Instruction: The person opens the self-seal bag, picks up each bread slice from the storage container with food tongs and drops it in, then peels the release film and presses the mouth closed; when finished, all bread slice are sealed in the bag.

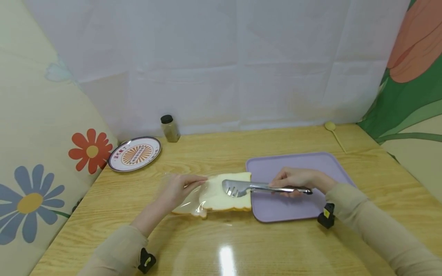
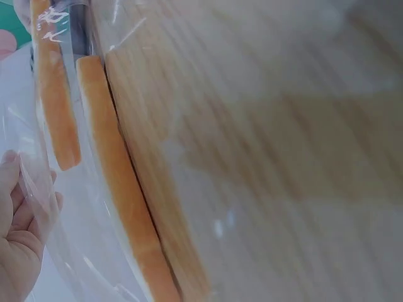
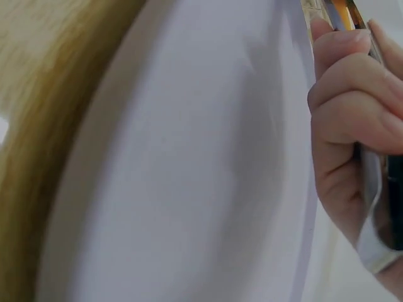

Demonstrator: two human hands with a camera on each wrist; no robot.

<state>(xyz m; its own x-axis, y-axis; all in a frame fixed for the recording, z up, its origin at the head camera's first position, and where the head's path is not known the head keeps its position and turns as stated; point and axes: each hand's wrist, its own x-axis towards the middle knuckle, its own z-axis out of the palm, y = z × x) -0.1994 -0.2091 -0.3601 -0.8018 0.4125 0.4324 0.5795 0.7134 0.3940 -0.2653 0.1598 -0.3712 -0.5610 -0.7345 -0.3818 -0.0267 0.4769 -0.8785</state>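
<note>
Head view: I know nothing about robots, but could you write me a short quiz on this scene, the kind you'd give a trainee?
1. Which hand holds the metal tongs?
2. True or false: the yellow spoon lies outside the lilac tray.
3. What is the left hand gripping?
A) the round plate
B) the clear plastic bag
C) the black-lidded jar

Key:
1. The right hand.
2. True.
3. B.
</note>
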